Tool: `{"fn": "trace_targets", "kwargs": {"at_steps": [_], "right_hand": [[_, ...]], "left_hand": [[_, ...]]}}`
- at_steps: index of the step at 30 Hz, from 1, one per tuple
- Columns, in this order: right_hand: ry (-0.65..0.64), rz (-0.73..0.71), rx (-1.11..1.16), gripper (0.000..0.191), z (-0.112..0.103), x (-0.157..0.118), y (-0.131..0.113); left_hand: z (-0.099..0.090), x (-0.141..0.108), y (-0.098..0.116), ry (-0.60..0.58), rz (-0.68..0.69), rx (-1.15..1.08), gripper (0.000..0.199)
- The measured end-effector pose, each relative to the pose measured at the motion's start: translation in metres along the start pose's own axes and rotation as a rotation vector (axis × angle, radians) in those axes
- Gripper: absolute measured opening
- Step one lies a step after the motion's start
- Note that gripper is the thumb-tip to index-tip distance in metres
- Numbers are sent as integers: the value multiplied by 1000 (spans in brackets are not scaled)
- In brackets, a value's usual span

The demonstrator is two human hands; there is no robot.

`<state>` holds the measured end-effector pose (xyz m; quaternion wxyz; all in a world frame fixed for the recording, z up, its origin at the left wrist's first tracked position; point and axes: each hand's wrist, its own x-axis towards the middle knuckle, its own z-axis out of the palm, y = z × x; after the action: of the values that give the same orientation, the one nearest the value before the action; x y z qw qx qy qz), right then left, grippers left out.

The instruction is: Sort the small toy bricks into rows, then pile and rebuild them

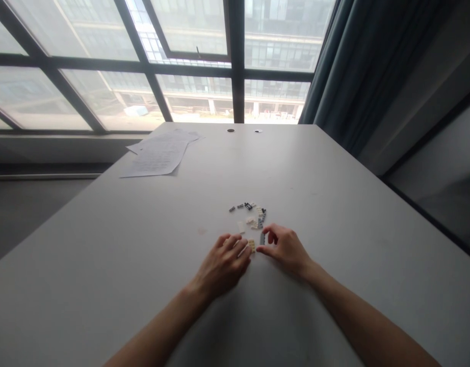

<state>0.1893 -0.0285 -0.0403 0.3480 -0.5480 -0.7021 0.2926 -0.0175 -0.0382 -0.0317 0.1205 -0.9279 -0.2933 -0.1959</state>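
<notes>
My right hand [286, 248] pinches a narrow grey building brick [262, 238] between thumb and forefinger, just above or on the table. Beside it, my left hand [228, 261] has its fingers curled down at the left side of a cream studded building brick [252, 245] and grips it. The left thumb is mostly hidden under the hand. A small gap parts the cream brick from the grey one. Just beyond my hands lies a loose cluster of small bricks, among them a cream piece [252, 223], a grey piece [260, 221] and a black piece [247, 206].
A pale flat piece [241, 227] lies near my left fingertips. Two small grey bricks [232, 209] sit at the cluster's left end. Printed papers [156, 157] rest at the far left of the white table [327, 204]. Windows stand behind, with a dark curtain [357, 76] at the right.
</notes>
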Motion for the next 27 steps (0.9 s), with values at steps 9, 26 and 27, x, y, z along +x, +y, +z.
{"fn": "trace_targets", "kwargs": {"at_steps": [9,26,27], "right_hand": [[-48,-145,-340,34,6,-6,-4],[-68,-118,-134,29,4,-4,-7],[-70,-112,-135,30,5,-4,-7]], "left_hand": [[6,-5,-6,-4,-65,-75,25],[8,-8,-5,-13,-56,-144,25],[9,-8,-5,-10,-57,-146,25]]}}
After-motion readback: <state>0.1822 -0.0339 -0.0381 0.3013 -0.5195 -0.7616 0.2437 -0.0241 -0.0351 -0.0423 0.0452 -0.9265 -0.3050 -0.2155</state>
